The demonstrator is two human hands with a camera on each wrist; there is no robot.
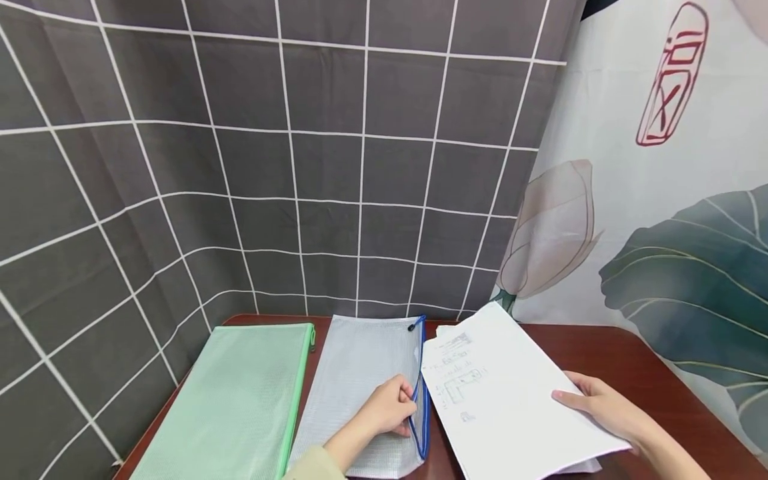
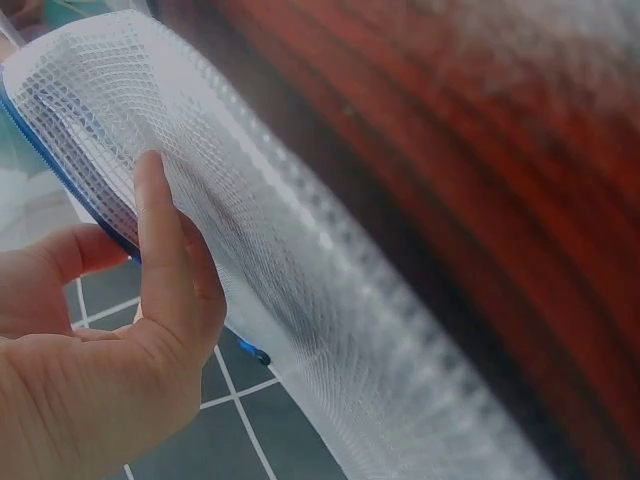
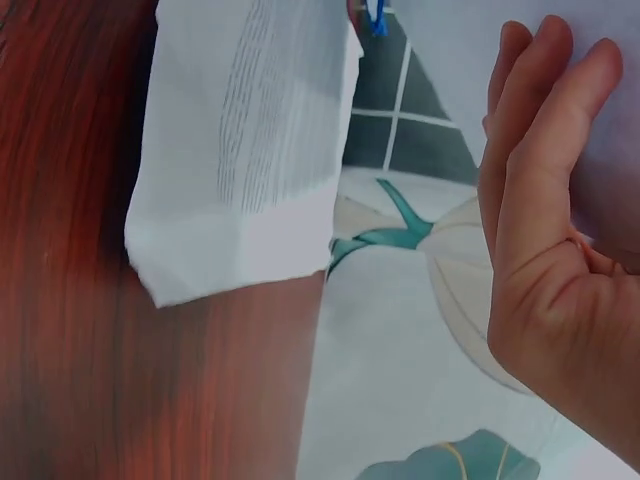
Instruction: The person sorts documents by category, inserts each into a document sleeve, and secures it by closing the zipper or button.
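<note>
A white mesh zipper pouch (image 1: 354, 367) with a blue zipper (image 1: 426, 433) along its right side lies in the middle of the table. My left hand (image 1: 387, 408) holds the pouch's zipper edge; in the left wrist view, thumb and fingers lie on either side of the blue-edged opening. My right hand (image 1: 603, 405) grips a sheaf of white paper (image 1: 510, 400) by its right side, thumb on top. Faint print and drawings show on its upper sheet. Its left edge reaches the pouch's zipper side. In the right wrist view, fingers spread across the sheaf's underside.
To the left lies a green mesh zipper pouch (image 1: 240, 393). More printed paper (image 3: 270, 150) rests on the reddish-brown table (image 1: 654, 393) below the raised sheaf. A dark gridded curtain (image 1: 324, 160) hangs behind, with a white floral cloth (image 1: 600, 213) to the right.
</note>
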